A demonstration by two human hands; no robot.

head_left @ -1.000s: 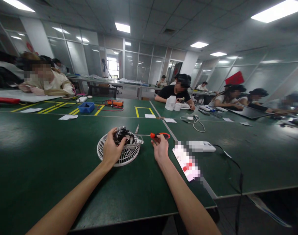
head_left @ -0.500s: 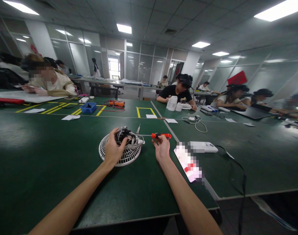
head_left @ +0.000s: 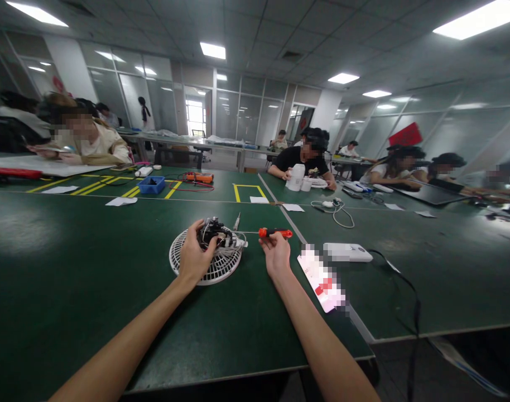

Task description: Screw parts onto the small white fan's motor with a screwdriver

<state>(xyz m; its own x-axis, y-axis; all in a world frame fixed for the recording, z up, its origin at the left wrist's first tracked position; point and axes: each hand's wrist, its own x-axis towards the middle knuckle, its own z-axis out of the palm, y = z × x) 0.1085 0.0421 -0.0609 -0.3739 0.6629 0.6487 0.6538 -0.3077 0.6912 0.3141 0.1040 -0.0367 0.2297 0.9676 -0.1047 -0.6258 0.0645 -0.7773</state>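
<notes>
Sitting over a round white plastic fan grille (head_left: 227, 272): black motor assembly with loose pale wires (head_left: 217, 237), mechanism exposed. Grille lies flat on the dark green bench (head_left: 221, 335), in front of the wearer. Red-and-black-handled screwdriver (head_left: 275, 233) is roughly horizontal, shaft pointing left at the assembly; tip hidden, can't tell if it's seated.

Left hand (head_left: 194, 254) is clamped round the assembly's left side, thumb on the near face. Right hand (head_left: 277, 254) pinches the screwdriver handle in its fingertips, wrist off the bench, forearm angled in from lower right.

Vs half a second ago: both hands and grille practically unmoved; distant standing person (head_left: 144, 111) has shifted left.
</notes>
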